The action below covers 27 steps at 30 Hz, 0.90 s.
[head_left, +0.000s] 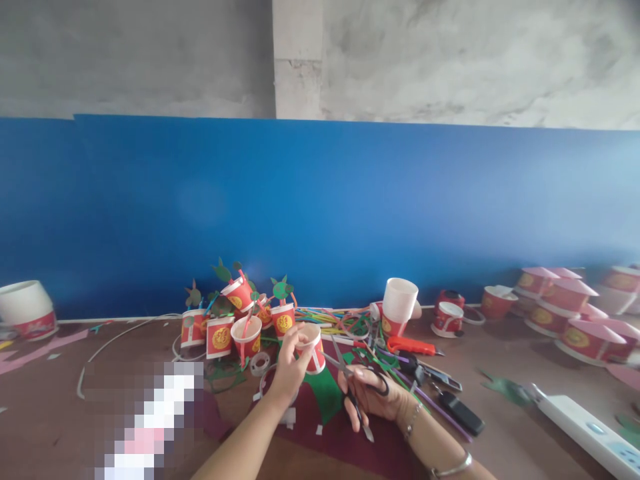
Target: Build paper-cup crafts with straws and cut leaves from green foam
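My left hand [291,363] is closed round a red and white paper cup [316,360], its open rim facing up. In my right hand [375,393] is a pair of black-handled scissors [341,359]. Their blades are spread apart, with one blade close to the cup's side; whether it touches, I cannot tell. A small pale pointed piece [369,433] shows below the right-hand fingers, its kind unclear. Under both hands lie green paper [324,393] and dark red paper [345,443] with white scraps.
Decorated paper cups [219,338] with green paper cut-outs stand behind left, near a tape roll [260,363]. Coloured sticks [325,320], stacked white cups [400,300] and an orange utility knife [413,345] lie behind right. A power strip [585,423] and pink-topped cups [580,340] are farther right.
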Each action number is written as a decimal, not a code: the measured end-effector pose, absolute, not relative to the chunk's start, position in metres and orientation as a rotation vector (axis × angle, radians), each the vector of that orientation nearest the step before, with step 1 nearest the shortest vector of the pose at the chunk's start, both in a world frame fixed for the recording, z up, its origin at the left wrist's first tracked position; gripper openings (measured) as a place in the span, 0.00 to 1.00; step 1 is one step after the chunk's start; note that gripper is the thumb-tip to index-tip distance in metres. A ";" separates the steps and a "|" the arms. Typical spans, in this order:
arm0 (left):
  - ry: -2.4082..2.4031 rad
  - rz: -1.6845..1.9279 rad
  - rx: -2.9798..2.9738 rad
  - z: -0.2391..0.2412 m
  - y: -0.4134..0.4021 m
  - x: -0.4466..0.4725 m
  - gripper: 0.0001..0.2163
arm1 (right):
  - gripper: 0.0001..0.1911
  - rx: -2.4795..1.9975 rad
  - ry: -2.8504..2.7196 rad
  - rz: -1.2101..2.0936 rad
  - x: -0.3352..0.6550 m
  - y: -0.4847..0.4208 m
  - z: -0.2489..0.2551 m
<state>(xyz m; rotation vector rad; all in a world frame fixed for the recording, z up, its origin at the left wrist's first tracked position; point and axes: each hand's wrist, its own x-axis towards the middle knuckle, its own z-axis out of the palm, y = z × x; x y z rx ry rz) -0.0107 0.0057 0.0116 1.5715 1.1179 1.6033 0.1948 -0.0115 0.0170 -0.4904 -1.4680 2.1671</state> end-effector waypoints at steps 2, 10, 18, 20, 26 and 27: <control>1.126 1.613 1.570 0.009 0.006 -0.011 0.06 | 0.26 -0.485 -1.458 2.170 0.195 -0.012 0.018; 1.135 1.618 1.570 0.010 0.006 -0.011 0.06 | 0.28 -0.531 -1.446 2.146 0.193 -0.010 0.012; 1.166 1.607 1.652 0.014 0.007 -0.011 0.05 | 0.24 -0.850 -1.627 1.921 0.195 -0.011 0.041; 1.164 1.606 1.656 0.015 0.006 -0.010 0.05 | 0.20 -0.991 -1.733 1.794 0.196 -0.015 0.056; 1.167 1.595 1.648 0.018 0.003 -0.009 0.05 | 0.20 -1.110 -1.719 1.783 0.191 -0.023 0.073; 1.170 1.597 1.645 0.019 0.002 -0.009 0.05 | 0.20 -1.076 -1.614 1.845 0.190 -0.022 0.071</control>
